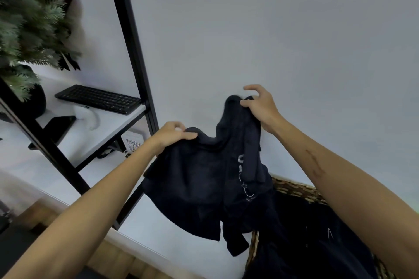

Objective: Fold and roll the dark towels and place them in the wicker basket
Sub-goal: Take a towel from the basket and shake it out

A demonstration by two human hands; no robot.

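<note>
I hold one dark towel (pixel 204 179) up in the air in front of the wall (pixel 294 29), above the wicker basket (pixel 299 190) that sits at about five o'clock in my view. My left hand (pixel 172 135) pinches the top edge, thumb over fingers. My right hand (pixel 260 106) grips the other end higher up, at about one o'clock from the left, with some fingers lifted off the cloth. The towel hangs limp and bunched between them. It looks soft, light and not slippery, so I judge the hemmed corners are the place to hold it to pull it flat. More dark cloth (pixel 306 244) fills the basket, probably further towels, though it is too dark to tell. The black shelf frame (pixel 133 52) stands close at nine o'clock, with a keyboard (pixel 99 98) on its shelf. Open room lies toward twelve and three o'clock.
</note>
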